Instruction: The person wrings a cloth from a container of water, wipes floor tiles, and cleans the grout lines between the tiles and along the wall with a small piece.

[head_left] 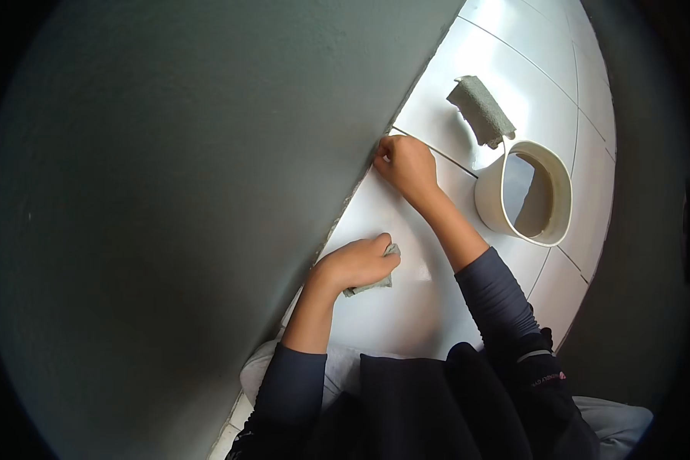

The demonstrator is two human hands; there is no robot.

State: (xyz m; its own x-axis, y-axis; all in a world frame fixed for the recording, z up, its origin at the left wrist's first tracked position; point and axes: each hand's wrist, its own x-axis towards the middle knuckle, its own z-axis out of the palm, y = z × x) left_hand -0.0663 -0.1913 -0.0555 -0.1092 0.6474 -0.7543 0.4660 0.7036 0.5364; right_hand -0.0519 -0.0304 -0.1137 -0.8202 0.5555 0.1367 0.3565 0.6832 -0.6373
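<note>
My left hand is closed around a damp-looking grey-green cloth, resting on the white tiles; the cloth's edges show below the palm and by the thumb. Farther forward, my right hand is curled with fingers pinched at the seam where the tiles meet the grey wall. Whatever those fingers may hold is hidden. To the right of my right forearm stands a white bucket with murky brownish water inside. Just beyond its rim lies a folded grey-green cloth.
The grey wall runs diagonally along the left side, with a rough edge against the tiled floor. Dark joint lines cross the tiles. A dark surface borders the tiles on the right. My legs are at the bottom.
</note>
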